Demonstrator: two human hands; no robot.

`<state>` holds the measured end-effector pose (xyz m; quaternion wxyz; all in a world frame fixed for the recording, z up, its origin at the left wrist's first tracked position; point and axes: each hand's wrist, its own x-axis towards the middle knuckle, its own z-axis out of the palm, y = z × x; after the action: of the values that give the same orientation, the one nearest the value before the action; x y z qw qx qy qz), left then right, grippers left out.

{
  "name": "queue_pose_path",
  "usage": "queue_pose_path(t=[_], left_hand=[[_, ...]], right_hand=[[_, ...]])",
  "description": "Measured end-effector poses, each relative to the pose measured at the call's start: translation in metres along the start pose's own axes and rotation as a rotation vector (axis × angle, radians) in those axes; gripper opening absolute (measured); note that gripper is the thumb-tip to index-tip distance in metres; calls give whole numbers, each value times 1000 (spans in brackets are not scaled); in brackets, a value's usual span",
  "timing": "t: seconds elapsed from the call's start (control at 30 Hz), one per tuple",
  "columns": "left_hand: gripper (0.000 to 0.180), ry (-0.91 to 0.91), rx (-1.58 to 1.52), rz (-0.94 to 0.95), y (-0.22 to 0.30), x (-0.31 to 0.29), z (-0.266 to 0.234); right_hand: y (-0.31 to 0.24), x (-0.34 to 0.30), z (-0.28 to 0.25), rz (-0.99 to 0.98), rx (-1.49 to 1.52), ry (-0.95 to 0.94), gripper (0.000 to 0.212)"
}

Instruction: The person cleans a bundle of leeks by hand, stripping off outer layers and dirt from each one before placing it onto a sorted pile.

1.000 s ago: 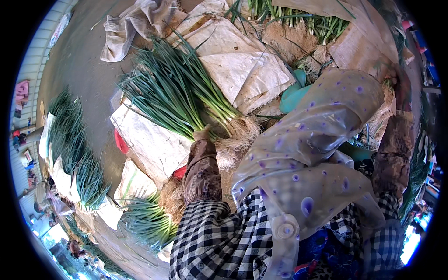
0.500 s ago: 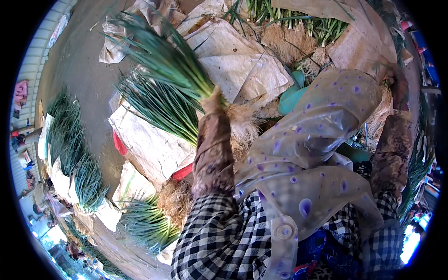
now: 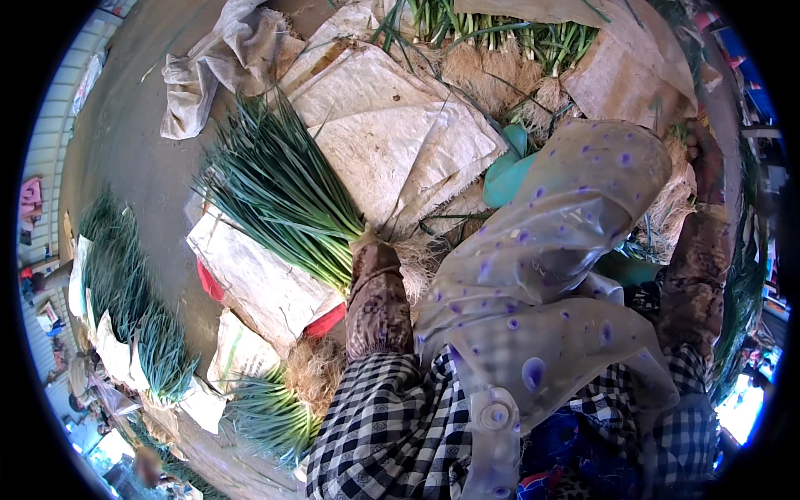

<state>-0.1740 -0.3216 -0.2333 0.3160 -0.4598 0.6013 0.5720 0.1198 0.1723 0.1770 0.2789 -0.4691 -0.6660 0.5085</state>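
Observation:
A bunch of green onions (image 3: 292,187) lies across the pile left of centre, its dark leaves fanned toward the upper left. My left hand (image 3: 364,240) is closed round its pale stems. The stringy roots (image 3: 421,254) show just right of that wrist. At the far right, my right hand (image 3: 707,158) is beside more onion roots (image 3: 671,196), its fingers dim and mostly hidden. A clear spotted plastic apron (image 3: 542,225) covers my legs, and a teal boot (image 3: 504,179) shows past it.
Pale woven sacks (image 3: 400,142) lie flat in front of me. More rooted onions (image 3: 500,67) are heaped at the far side under a sack. Another bunch (image 3: 271,412) rests at lower left, and a long row of onions (image 3: 125,283) lies on the floor further left.
My left hand has come down and slightly nearer with its bunch, laying it over the onions on the sack. My right hand stays at the far right.

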Motion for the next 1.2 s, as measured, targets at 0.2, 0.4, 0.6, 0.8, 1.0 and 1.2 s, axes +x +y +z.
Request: queue_pose_path(t=[0.2,0.4,0.6,0.8,1.0,1.2], left_hand=[[75,68,688,178,22,-27,7],[62,115,204,682,-8,-8,-28],[36,53,1,524,-21,-28,-101],[37,-533,809,1191,-99,-90,-92],[33,-127,199,518,-47,-109,-38],[47,396,698,745,31,-65,-76]], right_hand=[[2,-4,8,2,23,12,22],[7,3,-15,19,46,-25,25],[20,1,-44,33,60,34,26],[19,7,-13,8,76,11,22],[-3,-4,1,-3,135,12,18],[-4,-8,1,40,154,-32,21]])
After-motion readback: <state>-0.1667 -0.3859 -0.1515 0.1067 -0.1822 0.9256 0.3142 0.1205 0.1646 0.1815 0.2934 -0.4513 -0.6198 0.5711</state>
